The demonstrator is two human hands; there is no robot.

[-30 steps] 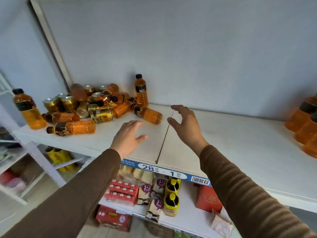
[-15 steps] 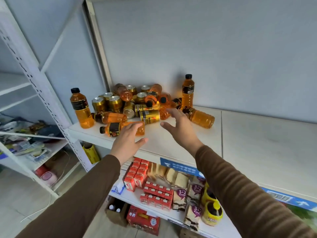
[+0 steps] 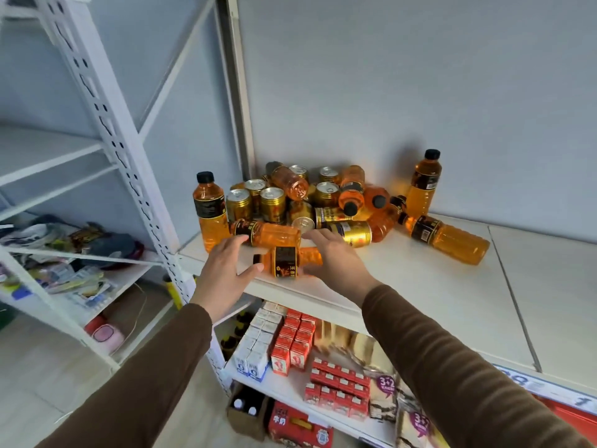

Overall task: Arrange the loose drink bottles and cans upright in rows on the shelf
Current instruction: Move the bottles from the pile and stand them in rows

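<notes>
Flanking a toppled amber plastic bottle with black label (image 3: 292, 260) at the white shelf (image 3: 420, 286) front edge: left hand (image 3: 226, 270) and right hand (image 3: 336, 263), fingers spread, neither visibly gripping; jumbled gold cans (image 3: 273, 203) behind.

Red and white little boxes (image 3: 292, 342) are sitting in rows on the lower shelf (image 3: 284, 388) at the bottom middle. Snack bags (image 3: 386, 394) with purple labels are lying to their right. A red carton (image 3: 298, 430) is resting underneath. On the left, a messy pile of packets (image 3: 64, 273) is filling another rack (image 3: 106, 108). A pink thing (image 3: 108, 334) is sitting below it.
</notes>
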